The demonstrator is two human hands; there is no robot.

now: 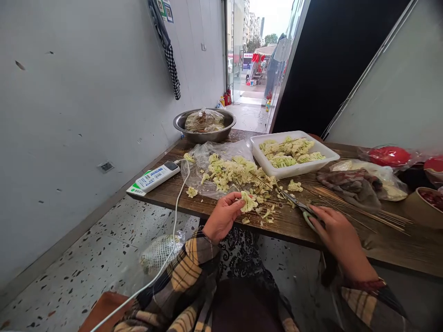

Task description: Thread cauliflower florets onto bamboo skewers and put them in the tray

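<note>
My left hand (224,216) pinches a pale green-white cauliflower floret (248,202) above the table's near edge. My right hand (337,233) is at the handles of a pair of scissors (294,201), its fingers closed around them; the blades point left toward the florets. Between and beyond the hands, a heap of cut cauliflower (233,173) lies on a clear plastic bag (204,154). Small trimmings (266,216) are scattered near the floret. A thin skewer runs across the heap.
A white tray (301,171) of cauliflower, some on skewers, stands behind the heap. Bare bamboo skewers (377,214) and a dark cloth (353,186) lie at right, near a paper bowl (427,210). A metal basin (204,136) and a white power strip (157,177) with cable are at left.
</note>
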